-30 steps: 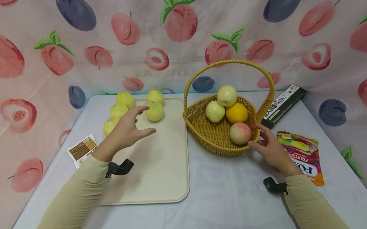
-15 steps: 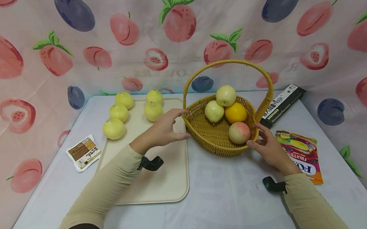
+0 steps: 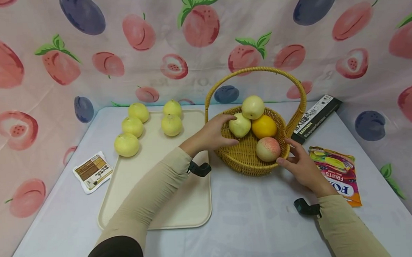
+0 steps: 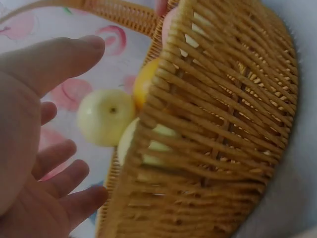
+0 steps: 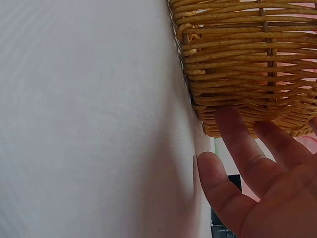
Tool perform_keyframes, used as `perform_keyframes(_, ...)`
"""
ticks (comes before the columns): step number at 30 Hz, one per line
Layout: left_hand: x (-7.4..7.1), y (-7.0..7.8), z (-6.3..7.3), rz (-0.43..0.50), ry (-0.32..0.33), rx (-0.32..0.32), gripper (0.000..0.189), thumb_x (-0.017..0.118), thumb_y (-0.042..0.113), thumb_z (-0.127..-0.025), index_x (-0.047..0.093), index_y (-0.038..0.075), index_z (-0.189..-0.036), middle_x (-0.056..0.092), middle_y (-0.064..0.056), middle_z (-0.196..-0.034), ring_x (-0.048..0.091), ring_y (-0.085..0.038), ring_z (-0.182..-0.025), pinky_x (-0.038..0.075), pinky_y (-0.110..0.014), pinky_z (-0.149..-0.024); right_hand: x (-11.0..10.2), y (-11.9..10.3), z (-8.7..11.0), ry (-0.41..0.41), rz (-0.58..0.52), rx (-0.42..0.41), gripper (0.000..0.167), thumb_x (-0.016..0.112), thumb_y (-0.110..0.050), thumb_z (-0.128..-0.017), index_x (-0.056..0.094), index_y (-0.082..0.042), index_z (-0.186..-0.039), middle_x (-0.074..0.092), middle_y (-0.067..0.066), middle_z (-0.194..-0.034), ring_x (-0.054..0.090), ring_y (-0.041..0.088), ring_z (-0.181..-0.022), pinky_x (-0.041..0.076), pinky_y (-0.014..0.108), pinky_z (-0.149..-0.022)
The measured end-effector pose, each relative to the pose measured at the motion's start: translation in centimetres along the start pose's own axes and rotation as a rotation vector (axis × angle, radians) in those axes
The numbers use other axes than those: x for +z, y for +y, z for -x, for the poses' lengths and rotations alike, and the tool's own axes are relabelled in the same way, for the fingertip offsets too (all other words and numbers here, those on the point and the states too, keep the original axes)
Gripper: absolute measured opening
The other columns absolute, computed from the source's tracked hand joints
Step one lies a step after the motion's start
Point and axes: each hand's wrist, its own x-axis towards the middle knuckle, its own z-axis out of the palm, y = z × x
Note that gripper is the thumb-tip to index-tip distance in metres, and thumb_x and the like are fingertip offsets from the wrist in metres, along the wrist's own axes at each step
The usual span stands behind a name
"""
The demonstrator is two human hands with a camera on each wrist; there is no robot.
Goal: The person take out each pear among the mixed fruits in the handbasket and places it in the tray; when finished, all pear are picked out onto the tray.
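Observation:
In the head view a wicker basket [image 3: 239, 165] with a tall arched handle holds two pale green round fruits, an orange [image 3: 264, 127] and a peach [image 3: 268, 149]. My left hand [image 3: 213, 134] reaches over its left rim, thumb and fingers spread wide. In that view the fingertips overlap the edge of the nearer green fruit [image 3: 240, 126]; the left wrist view shows nothing between thumb and fingers. The other green fruit [image 4: 106, 117] lies behind it. My right hand [image 3: 302, 166] grips the right end of the basket at the rim, its fingers [image 5: 247, 153] against the woven outer wall.
A cream tray [image 3: 160, 183] lies at left, with several yellow-green round fruits [image 3: 126, 145] at its far end. Beside it is a small packet [image 3: 93, 172]. A black pasta box [image 3: 316, 119] and a candy bag [image 3: 337, 175] lie right of the basket.
My left hand has moved right, from over the tray to over the basket's left side, still spread. The right hand stays at the basket, which has not moved.

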Motion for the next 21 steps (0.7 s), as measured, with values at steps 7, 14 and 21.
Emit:
perform_keyframes(7, 1.2, -0.2, -2.5, 0.072, -0.016, -0.031, 0.080, 0.079, 0.030, -0.088, 0.038, 0.006, -0.152, 0.041, -0.010, -0.152, 0.042, -0.024, -0.136, 0.038, -0.034, -0.108, 0.0, -0.1, 0.0, 0.008, 0.006, -0.008, 0.081, 0.059, -0.033, -0.103, 0.008, -0.012, -0.162, 0.019, 0.030, -0.159, 0.049, 0.046, -0.124, 0.046, 0.030, -0.090)
perform_keyframes(14, 2.1, -0.9, -3.9, 0.150, 0.018, -0.083, 0.088, 0.080, 0.028, -0.087, 0.029, 0.011, -0.157, 0.039, -0.007, -0.154, 0.046, -0.019, -0.130, 0.041, -0.033, -0.104, 0.2, -0.1, 0.1, 0.018, 0.004, -0.008, 0.081, 0.060, -0.033, -0.102, 0.009, -0.013, -0.162, 0.020, 0.031, -0.159, 0.049, 0.046, -0.124, 0.046, 0.042, -0.094)
perform_keyframes(21, 2.4, -1.6, -4.8, 0.193, 0.014, -0.148, 0.088, 0.079, 0.029, -0.087, 0.027, 0.010, -0.156, 0.042, -0.010, -0.148, 0.052, -0.020, -0.118, 0.047, -0.036, -0.094, 0.2, 0.0, 0.0, 0.023, 0.006, -0.009, 0.081, 0.060, -0.034, -0.102, 0.009, -0.012, -0.162, 0.019, 0.030, -0.159, 0.049, 0.047, -0.124, 0.044, 0.054, -0.098)
